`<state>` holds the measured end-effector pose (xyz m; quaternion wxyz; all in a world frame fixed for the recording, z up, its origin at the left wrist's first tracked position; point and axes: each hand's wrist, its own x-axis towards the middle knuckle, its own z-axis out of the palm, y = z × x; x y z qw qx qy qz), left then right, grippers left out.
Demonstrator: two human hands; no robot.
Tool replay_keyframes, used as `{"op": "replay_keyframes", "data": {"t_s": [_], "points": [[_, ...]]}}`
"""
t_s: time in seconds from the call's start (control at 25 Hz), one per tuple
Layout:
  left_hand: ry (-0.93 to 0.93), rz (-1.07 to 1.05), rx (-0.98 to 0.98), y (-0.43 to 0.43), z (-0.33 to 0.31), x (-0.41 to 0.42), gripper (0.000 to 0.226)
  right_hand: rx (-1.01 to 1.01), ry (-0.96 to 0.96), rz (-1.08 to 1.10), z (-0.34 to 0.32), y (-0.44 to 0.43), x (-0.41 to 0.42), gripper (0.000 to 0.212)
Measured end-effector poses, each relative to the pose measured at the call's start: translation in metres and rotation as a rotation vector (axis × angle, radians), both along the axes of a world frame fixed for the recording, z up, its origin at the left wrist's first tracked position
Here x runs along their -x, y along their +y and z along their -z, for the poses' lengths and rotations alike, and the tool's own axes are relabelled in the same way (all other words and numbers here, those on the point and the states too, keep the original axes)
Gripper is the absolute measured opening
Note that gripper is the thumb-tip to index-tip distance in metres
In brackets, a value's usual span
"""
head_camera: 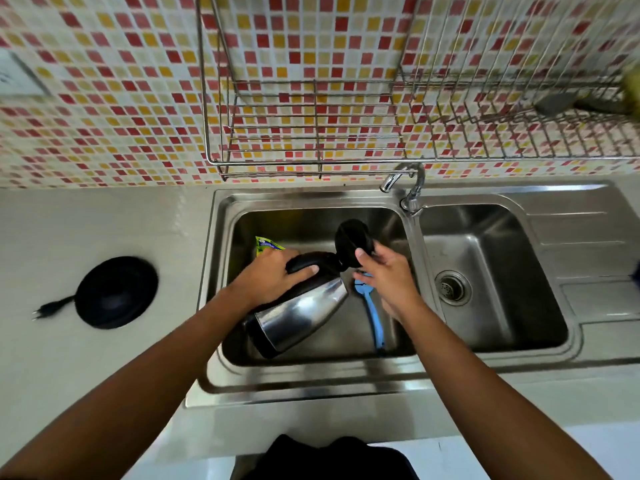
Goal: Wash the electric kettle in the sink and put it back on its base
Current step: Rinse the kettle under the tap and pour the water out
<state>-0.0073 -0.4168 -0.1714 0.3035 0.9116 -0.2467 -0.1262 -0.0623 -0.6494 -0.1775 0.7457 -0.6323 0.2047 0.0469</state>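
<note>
Centre frame: left hand (273, 277) curls around the black handle (304, 262) of the tilted polished-steel kettle (306, 311); right hand (389, 280) pinches its round black lid (351, 239) above the steel sink (311, 197).

The left hand (273, 277), gripping the steel electric kettle (304, 313), covers most of a yellow-green packet (267, 244), its print too small to read. The right hand (388, 282), pinching the round black lid (349, 237), hides the kettle's mouth and the top of a blue plastic brush (374, 322). A blurred yellow object (632, 88) is cut off at the right edge.

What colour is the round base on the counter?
The base is black; the head view shows it.
</note>
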Motion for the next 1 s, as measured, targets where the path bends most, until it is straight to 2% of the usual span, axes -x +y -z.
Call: {"op": "replay_keyframes", "data": {"t_s": [0.24, 0.4, 0.64, 0.88, 1.0], "points": [[-0.054, 0.061, -0.177, 0.001, -0.023, -0.011, 0.043, -0.002, 0.09, -0.021, 0.003, 0.003, 0.001, 0.03], [-0.065, 0.084, -0.265, 0.001, -0.037, -0.021, 0.044, -0.023, 0.132, -0.03, 0.006, 0.005, -0.006, 0.03], [-0.089, 0.156, -0.414, -0.007, -0.046, -0.042, 0.056, -0.091, 0.175, 0.006, 0.016, 0.009, -0.015, 0.029], [-0.111, 0.237, -0.538, -0.028, -0.051, -0.051, 0.056, -0.19, 0.203, 0.051, 0.032, 0.002, -0.01, 0.031], [-0.114, 0.27, -0.588, -0.042, -0.054, -0.054, 0.056, -0.246, 0.206, 0.08, 0.033, -0.002, -0.005, 0.025]]}}
